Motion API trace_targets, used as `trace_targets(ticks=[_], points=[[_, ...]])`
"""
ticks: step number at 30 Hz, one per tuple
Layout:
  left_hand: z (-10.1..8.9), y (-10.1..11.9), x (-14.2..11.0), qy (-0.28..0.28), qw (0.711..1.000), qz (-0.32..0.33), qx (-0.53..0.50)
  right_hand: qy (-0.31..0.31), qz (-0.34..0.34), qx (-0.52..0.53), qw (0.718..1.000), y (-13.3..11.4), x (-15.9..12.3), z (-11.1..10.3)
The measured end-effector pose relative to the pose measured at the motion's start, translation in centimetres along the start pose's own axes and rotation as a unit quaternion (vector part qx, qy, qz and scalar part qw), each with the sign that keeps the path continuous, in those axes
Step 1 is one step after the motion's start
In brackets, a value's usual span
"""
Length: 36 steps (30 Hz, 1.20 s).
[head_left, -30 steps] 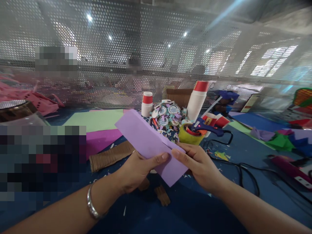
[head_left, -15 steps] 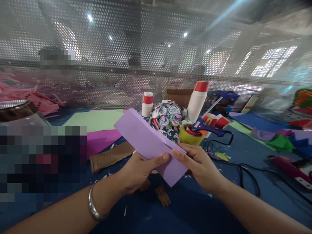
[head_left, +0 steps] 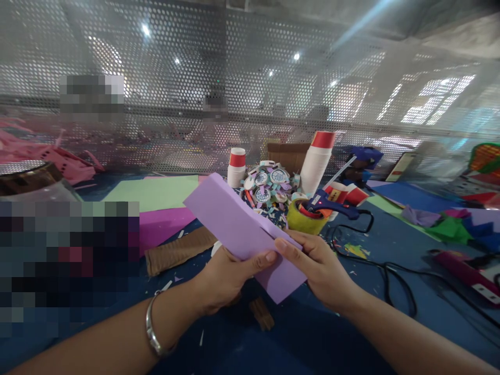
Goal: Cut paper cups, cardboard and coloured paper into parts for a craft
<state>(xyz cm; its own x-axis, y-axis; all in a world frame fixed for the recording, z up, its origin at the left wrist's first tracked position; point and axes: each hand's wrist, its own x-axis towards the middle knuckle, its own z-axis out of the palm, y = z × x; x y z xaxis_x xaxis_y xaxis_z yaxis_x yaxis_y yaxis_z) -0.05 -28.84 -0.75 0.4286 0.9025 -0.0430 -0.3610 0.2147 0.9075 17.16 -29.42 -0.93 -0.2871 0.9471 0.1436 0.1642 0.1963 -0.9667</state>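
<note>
A folded sheet of purple paper is held up at a slant above the blue table, its layers slightly apart along the upper edge. My left hand grips it from below, the thumb flat on the front face and the fingers hidden behind. On the right part of the paper, my right hand pinches the upper layer between thumb and fingers. The two thumb tips lie close together. Beneath the paper, a small piece of brown corrugated cardboard rests on the table.
Behind the paper are a heap of decorated paper discs, a tall cup stack and a short one. A blue glue gun lies across a yellow tape roll, its black cable trailing right. A brown cardboard strip lies left.
My left hand has slid slightly right along the purple paper, its thumb closer to my right thumb. The paper's lower end has shifted a little right and down.
</note>
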Motion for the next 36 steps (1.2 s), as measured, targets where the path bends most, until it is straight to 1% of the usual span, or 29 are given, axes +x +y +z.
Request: trace_targets(ticks=[4, 7, 10, 13, 15, 16, 18, 21, 24, 26, 28, 32, 34, 36], points=[[-0.7, 0.0, 0.3, 0.021, 0.999, -0.007, 0.024, -0.006, 0.010, 0.036, 0.999, 0.5, 0.1, -0.1], [-1.3, 0.8, 0.5, 0.061, 0.998, -0.013, 0.016, -0.015, 0.023, 0.077, 0.997, 0.9, 0.2, -0.4], [-1.9, 1.9, 0.7, 0.096, 0.995, -0.038, 0.015, -0.029, 0.010, 0.082, 0.996, 1.0, 0.4, -0.7], [-2.7, 2.8, 1.1, 0.127, 0.991, -0.036, 0.021, -0.063, 0.015, 0.057, 0.996, 0.5, 0.4, -1.2], [-3.3, 3.3, 1.4, 0.131, 0.990, -0.029, 0.031, -0.099, 0.027, 0.038, 0.994, 0.1, 0.4, -1.5], [-3.6, 3.5, 1.5, 0.130, 0.990, -0.036, 0.038, -0.116, 0.033, 0.035, 0.992, -0.1, 0.3, -1.7], [-4.1, 4.1, 1.7, 0.138, 0.989, -0.044, 0.041, -0.134, 0.044, 0.043, 0.989, -0.5, 0.3, -2.1], [-4.5, 4.9, 1.6, 0.124, 0.989, -0.062, 0.052, -0.125, 0.060, 0.069, 0.988, -0.7, 0.3, -2.5], [-4.5, 5.2, 1.4, 0.068, 0.991, -0.077, 0.083, -0.125, 0.070, 0.087, 0.986, -0.8, 0.3, -2.7], [-4.6, 5.2, 1.4, 0.031, 0.993, -0.067, 0.088, -0.135, 0.073, 0.104, 0.983, -0.9, 0.3, -2.8], [-4.8, 5.1, 1.5, 0.008, 0.995, -0.053, 0.082, -0.150, 0.080, 0.129, 0.977, -1.0, 0.2, -3.1], [-5.4, 5.2, 1.6, -0.006, 0.996, -0.049, 0.078, -0.202, 0.091, 0.159, 0.962, -1.3, 0.1, -3.5], [-5.5, 5.2, 1.5, -0.016, 0.995, -0.061, 0.078, -0.204, 0.087, 0.151, 0.963, -1.2, 0.1, -3.5], [-5.3, 5.1, 1.4, -0.032, 0.993, -0.084, 0.076, -0.189, 0.082, 0.133, 0.969, -1.0, 0.3, -3.3]])
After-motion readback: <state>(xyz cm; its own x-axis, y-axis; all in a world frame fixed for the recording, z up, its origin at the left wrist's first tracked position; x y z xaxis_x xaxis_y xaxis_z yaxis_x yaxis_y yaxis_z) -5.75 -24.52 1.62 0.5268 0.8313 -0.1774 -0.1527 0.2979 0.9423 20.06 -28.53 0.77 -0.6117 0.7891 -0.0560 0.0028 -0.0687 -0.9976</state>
